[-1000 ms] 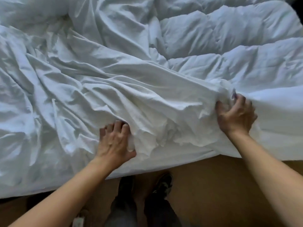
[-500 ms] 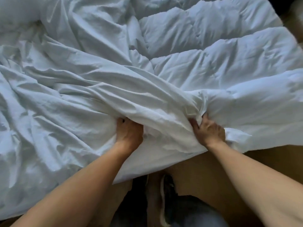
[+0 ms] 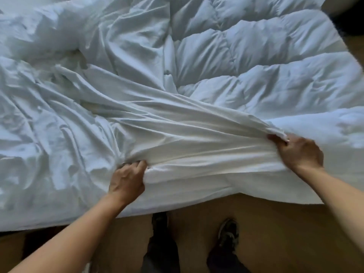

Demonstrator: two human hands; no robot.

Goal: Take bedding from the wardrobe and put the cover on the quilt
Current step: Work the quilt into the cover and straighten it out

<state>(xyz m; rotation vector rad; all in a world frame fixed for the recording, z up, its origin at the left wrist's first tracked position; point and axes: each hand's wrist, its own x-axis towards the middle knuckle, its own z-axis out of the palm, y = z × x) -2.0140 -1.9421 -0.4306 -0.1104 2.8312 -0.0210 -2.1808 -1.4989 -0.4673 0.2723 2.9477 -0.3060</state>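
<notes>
Cover (image 3: 187,146) between left hand (image 3: 127,181), right hand (image 3: 299,152)

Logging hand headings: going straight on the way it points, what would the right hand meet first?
The right hand points up-left in the picture and grips the cover; beyond that taut fold lies the bare quilt, likely next, though depth is unclear.
</notes>
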